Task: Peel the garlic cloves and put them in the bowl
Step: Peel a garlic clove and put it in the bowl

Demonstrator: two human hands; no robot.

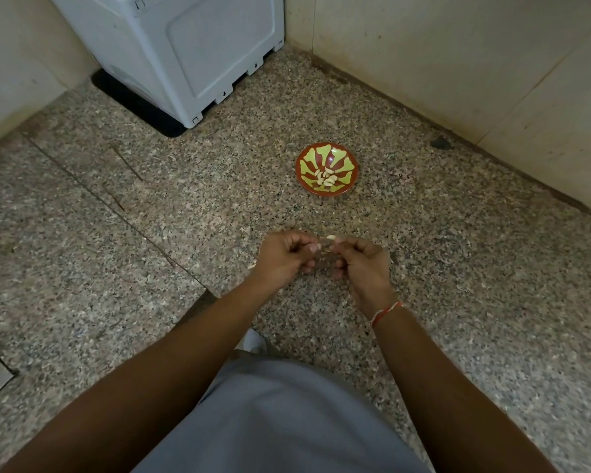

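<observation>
your left hand point(284, 259) and right hand point(362, 264) have fingers curled, both pinching one garlic clove point(331, 237) between them, above the floor point(458, 268). bowl point(347, 192) with peeled cloves point(326, 177) sits on the floor well beyond your grip, slightly right.

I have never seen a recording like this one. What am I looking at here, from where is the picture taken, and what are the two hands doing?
There is no machine here. A camera worn on a person's head looks down, so you see their own arms and lap. The left hand and the right hand meet above a speckled stone floor and pinch a garlic clove between their fingertips, apparently peeling it. Farther ahead on the floor stands a red and green bowl with peeled cloves already inside. A grey appliance stands in the corner behind.
</observation>
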